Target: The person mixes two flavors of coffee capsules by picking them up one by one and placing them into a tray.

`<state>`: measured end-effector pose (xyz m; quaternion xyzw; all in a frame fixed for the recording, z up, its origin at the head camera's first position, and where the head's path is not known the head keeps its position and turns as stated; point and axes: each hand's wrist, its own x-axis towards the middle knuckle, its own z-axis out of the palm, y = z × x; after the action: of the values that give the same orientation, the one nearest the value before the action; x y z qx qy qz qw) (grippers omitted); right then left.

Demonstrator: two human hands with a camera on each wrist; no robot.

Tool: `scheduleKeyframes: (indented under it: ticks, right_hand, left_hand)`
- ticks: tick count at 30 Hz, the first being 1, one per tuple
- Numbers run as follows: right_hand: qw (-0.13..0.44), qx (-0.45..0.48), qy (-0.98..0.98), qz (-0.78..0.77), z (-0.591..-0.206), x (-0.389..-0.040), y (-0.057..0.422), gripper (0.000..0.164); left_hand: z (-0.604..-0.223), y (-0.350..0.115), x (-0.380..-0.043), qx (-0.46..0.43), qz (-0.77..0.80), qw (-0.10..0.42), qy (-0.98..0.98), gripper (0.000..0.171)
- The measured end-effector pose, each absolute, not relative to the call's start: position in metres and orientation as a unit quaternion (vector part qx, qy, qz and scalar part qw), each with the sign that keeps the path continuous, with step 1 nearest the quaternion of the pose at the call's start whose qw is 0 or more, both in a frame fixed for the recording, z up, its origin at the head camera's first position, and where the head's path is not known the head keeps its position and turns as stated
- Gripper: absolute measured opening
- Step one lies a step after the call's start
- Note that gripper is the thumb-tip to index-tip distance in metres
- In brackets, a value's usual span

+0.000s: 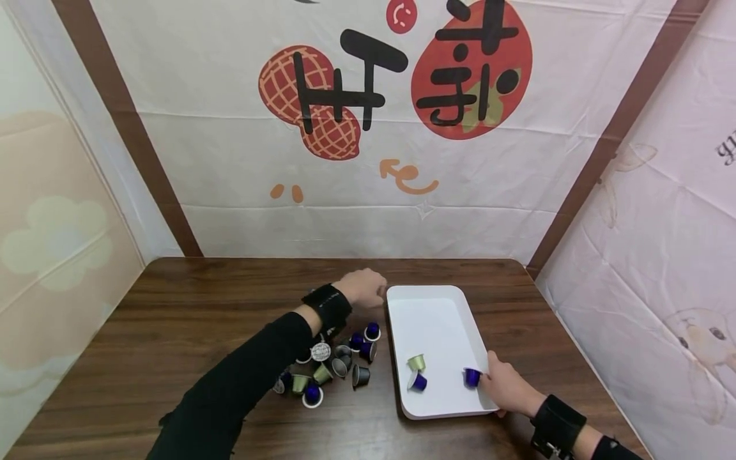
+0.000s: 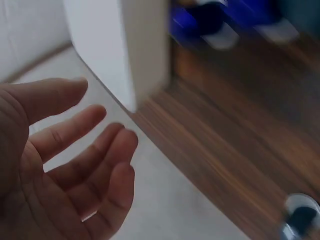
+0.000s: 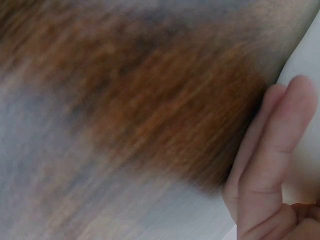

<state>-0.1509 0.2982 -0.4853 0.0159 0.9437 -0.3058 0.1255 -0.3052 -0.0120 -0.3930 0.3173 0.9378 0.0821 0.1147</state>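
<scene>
My left hand (image 1: 361, 289) hovers by the far left corner of the white tray (image 1: 431, 306). In the left wrist view its fingers (image 2: 95, 165) are loosely bent with nothing between them. At the tray's near right corner, my right hand (image 1: 508, 386) grips the rim; in the right wrist view two fingers (image 3: 270, 150) lie along the tray's wall. A blue coffee capsule (image 1: 472, 377) lies in the tray right at that hand's fingertips. Further left in the tray sit a green capsule (image 1: 416, 363) and another blue capsule (image 1: 418, 382).
Left of the tray, several loose coffee capsules in blue, green and grey lie on the wooden table (image 1: 190, 319), among them a dark capsule (image 1: 361, 376). My left forearm (image 1: 247, 377) passes over part of this group. A printed cloth (image 1: 356, 230) hangs behind the table.
</scene>
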Motion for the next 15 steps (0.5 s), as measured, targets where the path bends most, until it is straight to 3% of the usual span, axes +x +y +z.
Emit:
scheduleKeyframes:
  ticks: [3,9,15]
  right_hand:
    - [0.128,0.019,0.943,-0.305,-0.486,-0.151,0.299,0.02]
    - [0.124,0.024,0.945,-0.301,-0.486,-0.152,0.299,0.022]
    - [0.127,0.02,0.944,-0.302,-0.485,-0.151,0.297,0.024]
  left_hand:
    - [-0.398,-0.038,-0.316,0.275,0.056,0.105,0.954,0.011]
    - [-0.417,-0.081,-0.327,0.187,0.047,0.142,0.971,0.049]
    - [-0.438,-0.109,-0.329,0.14,0.064,0.186,0.97,0.054]
